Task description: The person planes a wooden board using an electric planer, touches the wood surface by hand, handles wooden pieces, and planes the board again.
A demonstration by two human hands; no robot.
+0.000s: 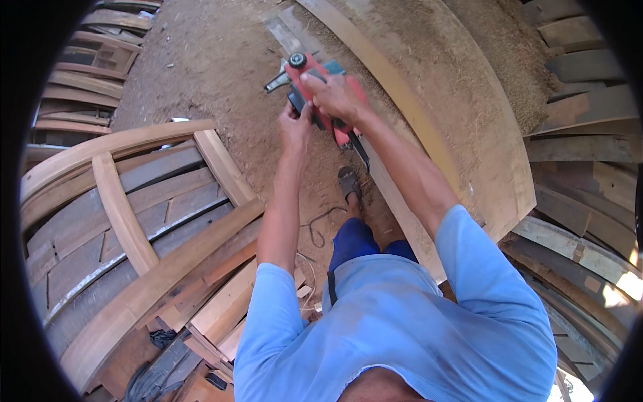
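Note:
A red electric planer [295, 72] with a black knob is in front of me, at the left edge of the workbench. My right hand [335, 100] is wrapped around its top handle. With closed fingers, my left hand [295, 124] grips the black part on its near left side. A grey metal bracket [276, 82] juts out on the left of the tool. A black cord end [360, 151] hangs from its rear. Under and beyond the planer runs a narrow board [284, 35]. The planer hides where its sole meets that board.
A long yellowish plank [402, 94] lies along the dusty workbench [489, 134]. On the left, a wooden frame [127, 208] rests over stacked boards. More timber [583, 127] is piled on the right. A loose cable [315, 224] lies on the dirt floor near my sandalled foot [349, 182].

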